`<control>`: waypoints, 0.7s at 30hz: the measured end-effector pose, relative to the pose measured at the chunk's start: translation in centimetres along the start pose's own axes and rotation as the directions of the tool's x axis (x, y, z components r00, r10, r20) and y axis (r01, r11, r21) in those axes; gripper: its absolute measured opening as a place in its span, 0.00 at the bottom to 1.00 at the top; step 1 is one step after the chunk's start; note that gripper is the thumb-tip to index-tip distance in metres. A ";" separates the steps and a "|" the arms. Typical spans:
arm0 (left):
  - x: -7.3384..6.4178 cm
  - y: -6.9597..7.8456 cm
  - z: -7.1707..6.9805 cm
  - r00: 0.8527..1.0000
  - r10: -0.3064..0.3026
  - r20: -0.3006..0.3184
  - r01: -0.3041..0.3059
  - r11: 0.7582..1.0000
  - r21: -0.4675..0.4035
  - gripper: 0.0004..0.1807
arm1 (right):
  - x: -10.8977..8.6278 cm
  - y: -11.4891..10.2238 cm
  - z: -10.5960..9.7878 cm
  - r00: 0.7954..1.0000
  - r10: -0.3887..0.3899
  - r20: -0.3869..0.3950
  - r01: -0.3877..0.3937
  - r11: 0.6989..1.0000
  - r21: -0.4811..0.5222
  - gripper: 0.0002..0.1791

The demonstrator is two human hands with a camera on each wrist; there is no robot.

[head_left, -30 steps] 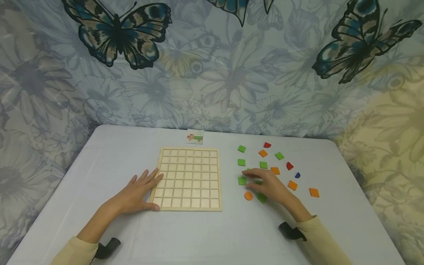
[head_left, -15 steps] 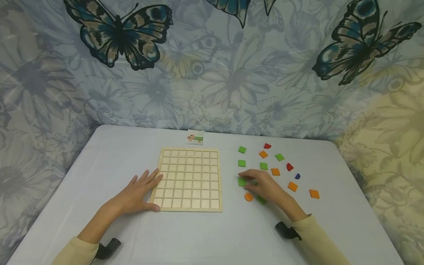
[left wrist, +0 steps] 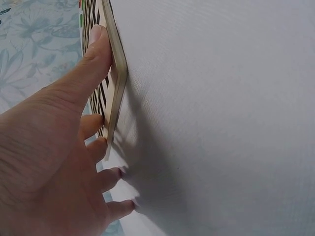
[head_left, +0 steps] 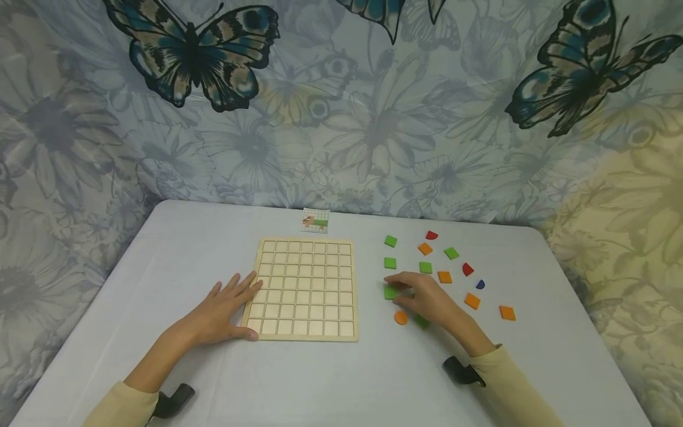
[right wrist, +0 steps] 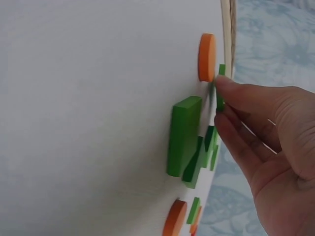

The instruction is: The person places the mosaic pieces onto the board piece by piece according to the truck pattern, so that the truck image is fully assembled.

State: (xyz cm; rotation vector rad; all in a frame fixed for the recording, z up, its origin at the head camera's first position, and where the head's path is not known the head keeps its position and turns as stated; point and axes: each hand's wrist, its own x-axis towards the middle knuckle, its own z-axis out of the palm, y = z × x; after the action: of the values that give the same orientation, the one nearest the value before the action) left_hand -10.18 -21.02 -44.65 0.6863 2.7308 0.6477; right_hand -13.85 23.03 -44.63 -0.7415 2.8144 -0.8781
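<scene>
Butterfly-and-flower wallpaper (head_left: 373, 89) backs the white-covered desk (head_left: 213, 255) before me. On it lies a pale grid board (head_left: 305, 290), with a small picture card (head_left: 315, 220) just beyond its far edge. Left hand (head_left: 224, 314): fingers spread, grip wide and holding nothing, thumb and two fingertips on the board's left frame, the other two fingertips on the desk. Right hand (head_left: 425, 298): grip narrowed to a tile's breadth, thumb and fingertips pinching a green square tile (head_left: 391, 293) to the right of the board. Nearer the person sits an orange disc (head_left: 401, 318); about the hand lie more green squares (head_left: 425, 267), orange squares (head_left: 445, 277), red round-edged pieces (head_left: 468, 269) and a blue half-disc (head_left: 480, 284).
</scene>
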 end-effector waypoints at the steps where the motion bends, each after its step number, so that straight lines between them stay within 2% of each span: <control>1: 0.0 0.0 0.0 1.000 0.002 0.000 -0.002 1.000 0.004 0.57 | 0.0 -0.1 -0.1 1.000 0.001 -0.001 -0.001 1.000 -0.001 0.25; 8: 0.0 0.3 -0.3 1.000 0.015 0.005 -0.015 1.000 0.009 0.57 | 0.5 -0.6 -0.4 1.000 -0.001 -0.007 0.001 1.000 0.016 0.25; 13: 0.0 0.4 -0.3 1.000 -0.003 0.010 0.003 1.000 0.007 0.57 | 1.0 -1.1 -0.4 0.999 -0.027 -0.016 0.028 0.998 0.053 0.25; 21: -0.1 0.2 -0.1 1.000 -0.007 0.005 0.007 1.000 -0.008 0.57 | 1.8 -1.8 -0.1 0.999 -0.053 -0.009 0.053 0.997 0.057 0.24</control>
State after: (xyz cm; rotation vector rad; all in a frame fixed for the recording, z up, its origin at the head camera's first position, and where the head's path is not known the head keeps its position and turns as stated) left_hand -10.05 -20.90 -44.42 0.6754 2.7234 0.6533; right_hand -14.69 20.96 -43.49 -0.8099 2.7750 -0.9673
